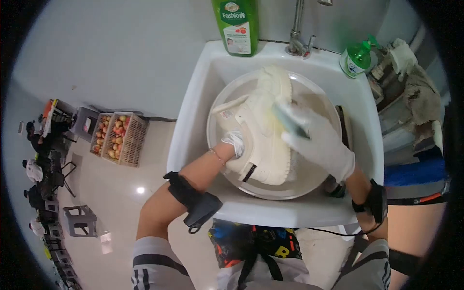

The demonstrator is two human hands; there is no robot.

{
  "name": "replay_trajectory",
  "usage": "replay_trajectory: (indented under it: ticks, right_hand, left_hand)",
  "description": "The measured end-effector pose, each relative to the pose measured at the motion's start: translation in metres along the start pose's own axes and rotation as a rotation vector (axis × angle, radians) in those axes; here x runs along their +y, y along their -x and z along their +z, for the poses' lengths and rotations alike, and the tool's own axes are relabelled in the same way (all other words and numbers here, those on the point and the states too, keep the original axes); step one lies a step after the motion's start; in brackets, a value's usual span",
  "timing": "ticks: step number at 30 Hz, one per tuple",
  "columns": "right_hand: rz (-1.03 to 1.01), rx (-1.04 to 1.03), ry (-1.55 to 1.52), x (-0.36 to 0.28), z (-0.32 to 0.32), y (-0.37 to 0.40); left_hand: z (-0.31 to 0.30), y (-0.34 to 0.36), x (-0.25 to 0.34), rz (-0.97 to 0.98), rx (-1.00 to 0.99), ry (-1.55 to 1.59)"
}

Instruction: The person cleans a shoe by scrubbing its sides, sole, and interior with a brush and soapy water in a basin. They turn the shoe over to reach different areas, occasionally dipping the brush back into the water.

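A white sneaker (263, 140) is held tilted over a round white basin (227, 188) that sits in the sink. My left hand (235, 141), in a white glove, reaches into the shoe's opening and holds it from inside; its fingers are hidden. In a white glove, my right hand (325, 145) is closed around a green-backed scrub brush (290, 121), blurred by motion. The brush's paler side faces the sneaker's side near the sole.
A white sink (285, 212) surrounds the basin. On its rim stand a green detergent bottle (238, 29) and a green pump bottle (356, 59), with a metal faucet (297, 41) between. Rags (420, 92) hang at right. Apple crates (124, 137), a grey stool (79, 221) and several people are at left.
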State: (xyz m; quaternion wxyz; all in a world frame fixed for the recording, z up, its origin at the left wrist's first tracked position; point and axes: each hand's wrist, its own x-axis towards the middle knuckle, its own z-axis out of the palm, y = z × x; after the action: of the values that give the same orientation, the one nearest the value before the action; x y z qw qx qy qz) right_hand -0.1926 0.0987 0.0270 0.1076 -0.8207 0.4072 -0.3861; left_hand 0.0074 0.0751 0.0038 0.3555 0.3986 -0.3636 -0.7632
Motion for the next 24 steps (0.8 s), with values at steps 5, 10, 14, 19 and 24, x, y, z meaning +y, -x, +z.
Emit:
replay_trajectory:
  ticks: [5, 10, 14, 19, 24]
  right_hand:
    - [0.144, -0.164, 0.078, -0.004, -0.014, -0.003]
    - [0.007, -0.040, 0.211, 0.000, -0.022, -0.007]
    - [0.159, 0.017, 0.040, 0.021, -0.023, -0.005]
    - [0.933, -0.555, 0.060, 0.013, -0.023, -0.009]
    - [0.676, -0.688, 0.340, 0.034, 0.002, 0.015]
  left_hand:
    - [0.003, 0.002, -0.001, -0.026, 0.022, 0.018]
    - [0.001, 0.002, 0.000, -0.036, 0.032, 0.038]
    - [-0.004, 0.002, 0.002, -0.030, 0.028, 0.041]
    - [-0.004, -0.004, 0.002, 0.006, -0.013, 0.015]
    - [-0.005, -0.011, 0.003, 0.045, -0.049, -0.038]
